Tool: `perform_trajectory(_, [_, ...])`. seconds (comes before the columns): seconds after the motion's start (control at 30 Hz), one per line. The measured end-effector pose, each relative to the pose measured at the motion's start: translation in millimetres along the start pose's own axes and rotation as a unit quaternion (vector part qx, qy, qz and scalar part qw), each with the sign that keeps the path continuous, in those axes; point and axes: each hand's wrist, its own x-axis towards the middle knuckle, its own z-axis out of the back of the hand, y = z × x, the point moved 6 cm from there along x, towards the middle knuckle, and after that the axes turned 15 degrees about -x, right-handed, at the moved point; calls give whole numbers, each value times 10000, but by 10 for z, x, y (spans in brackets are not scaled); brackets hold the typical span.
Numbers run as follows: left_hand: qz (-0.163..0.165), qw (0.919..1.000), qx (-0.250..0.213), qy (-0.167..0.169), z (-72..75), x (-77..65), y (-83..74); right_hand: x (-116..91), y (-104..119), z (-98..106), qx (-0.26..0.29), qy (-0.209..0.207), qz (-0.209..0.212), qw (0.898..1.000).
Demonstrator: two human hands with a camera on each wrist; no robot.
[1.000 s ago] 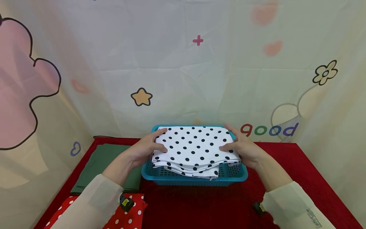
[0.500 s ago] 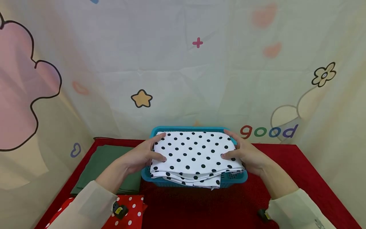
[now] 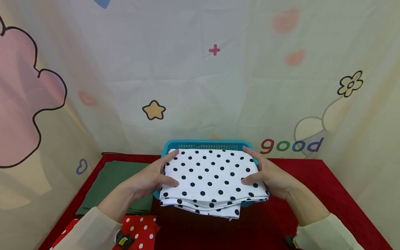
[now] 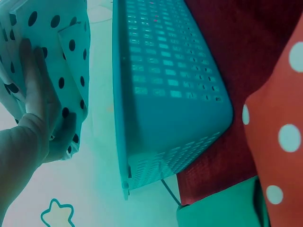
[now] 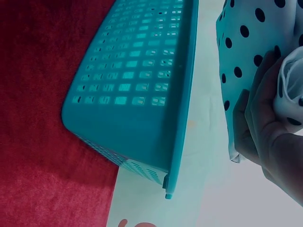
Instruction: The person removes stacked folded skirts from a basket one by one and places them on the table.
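Observation:
A folded white cloth with black dots (image 3: pixel 209 177) is held level between both hands. My left hand (image 3: pixel 157 177) grips its left end, thumb on top and fingers beneath, as the left wrist view shows. At the right end my right hand (image 3: pixel 270 175) holds it the same way; the fingers (image 5: pixel 260 104) spread under the cloth in the right wrist view. Behind and below it stands a blue plastic basket (image 3: pixel 206 142) with slotted walls, mostly covered by the cloth in the head view. Both wrist views show a gap between the cloth and the basket's rim (image 4: pixel 120 94).
Left of the basket lies a folded green cloth (image 3: pixel 117 177). In front of that is a red cloth with white dots (image 3: pixel 142 229), partly behind the left sleeve. Dark red fabric (image 3: pixel 300 173) covers the table, and a printed curtain (image 3: pixel 200 86) hangs at the back.
Both hands have brought the dotted white cloth toward me, from over the basket to overhanging its front edge. More of the basket's back rim now shows. The basket stays in place.

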Motion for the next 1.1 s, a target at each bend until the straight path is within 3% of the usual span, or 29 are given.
perform_trajectory(0.33, [-94,9999,8,71,-64,-126,51,-105,9,-68,-16,207,271,9994])
perform_trajectory(0.57, [-157,9995,117,-242,-94,-222,82,-217,25,-94,-99,243,335,9991])
perform_trajectory(0.73, [-216,9996,41,-199,-133,-291,108,-294,22,-138,-25,304,380,9988])
perform_trajectory(1.1, [-12,9999,-95,47,-140,-415,221,-340,-114,-191,-14,45,-68,10000])
